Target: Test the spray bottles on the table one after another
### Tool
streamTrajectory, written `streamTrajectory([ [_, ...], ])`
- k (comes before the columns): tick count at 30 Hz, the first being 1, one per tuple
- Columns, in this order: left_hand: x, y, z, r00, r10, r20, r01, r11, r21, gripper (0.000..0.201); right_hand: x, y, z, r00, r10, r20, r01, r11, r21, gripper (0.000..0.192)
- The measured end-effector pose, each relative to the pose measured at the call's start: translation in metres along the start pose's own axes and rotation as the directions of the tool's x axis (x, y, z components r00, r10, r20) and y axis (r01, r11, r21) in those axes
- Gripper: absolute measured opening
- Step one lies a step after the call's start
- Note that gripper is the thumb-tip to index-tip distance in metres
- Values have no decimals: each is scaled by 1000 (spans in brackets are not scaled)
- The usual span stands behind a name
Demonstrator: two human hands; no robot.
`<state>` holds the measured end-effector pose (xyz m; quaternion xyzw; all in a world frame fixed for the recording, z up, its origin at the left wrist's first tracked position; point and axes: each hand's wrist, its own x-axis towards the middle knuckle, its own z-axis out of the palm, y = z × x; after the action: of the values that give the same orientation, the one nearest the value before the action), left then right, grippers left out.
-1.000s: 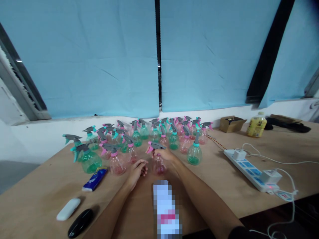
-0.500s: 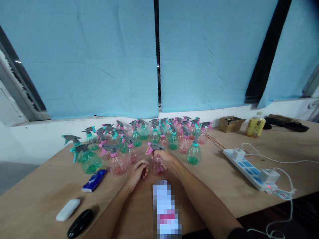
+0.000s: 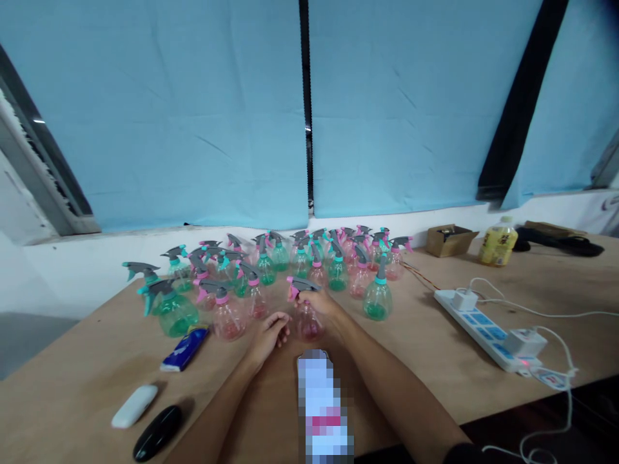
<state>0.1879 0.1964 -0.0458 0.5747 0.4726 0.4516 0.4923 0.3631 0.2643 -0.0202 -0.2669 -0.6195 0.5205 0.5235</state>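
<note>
My right hand (image 3: 313,299) is wrapped round the neck of a pink spray bottle (image 3: 308,323) that stands upright on the table. Its grey sprayer head and pink trigger point left, with a finger reaching to the trigger. To the left of that bottle, my left hand (image 3: 271,334) rests on its side on the table, fingers loosely curled and slightly apart, nothing visible in them. Another pink spray bottle (image 3: 229,319) stands left of my left hand. A green spray bottle (image 3: 377,300) stands apart to the right. Several more pink and green ones crowd behind.
A pixelated phone-like object (image 3: 322,399) lies in front of my hands. At left are a blue packet (image 3: 184,349), a white case (image 3: 135,406) and a black case (image 3: 157,433). A power strip (image 3: 488,332) with cables, a cardboard box (image 3: 449,241) and a yellow drink bottle (image 3: 497,245) occupy the right.
The finger at the pink trigger looks drawn in slightly, and the trigger sits nearer the bottle's neck. The left hand stays in place; the whole view has shifted a little.
</note>
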Motion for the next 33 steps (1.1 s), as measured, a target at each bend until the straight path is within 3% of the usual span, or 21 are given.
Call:
streamTrajectory([
  [8,-3,3,1,1000,-3,14,2,999,37,26,-1,2,0,998,43,-54,-45,998,-52,9],
  [15,-4,5,3,1000,-4,15,4,999,53,27,-1,2,5,998,-52,-23,53,998,25,19],
  [21,-4,7,2,1000,11,-24,-11,1000,0,26,-3,-2,20,966,-159,-206,120,975,-189,25],
  [26,-4,7,1,999,-19,35,20,999,-33,30,-9,-7,23,876,-428,-224,268,817,-511,31],
  [33,-1,5,-1,994,-35,101,37,999,-21,43,-12,2,22,818,-549,-170,221,574,-788,39],
])
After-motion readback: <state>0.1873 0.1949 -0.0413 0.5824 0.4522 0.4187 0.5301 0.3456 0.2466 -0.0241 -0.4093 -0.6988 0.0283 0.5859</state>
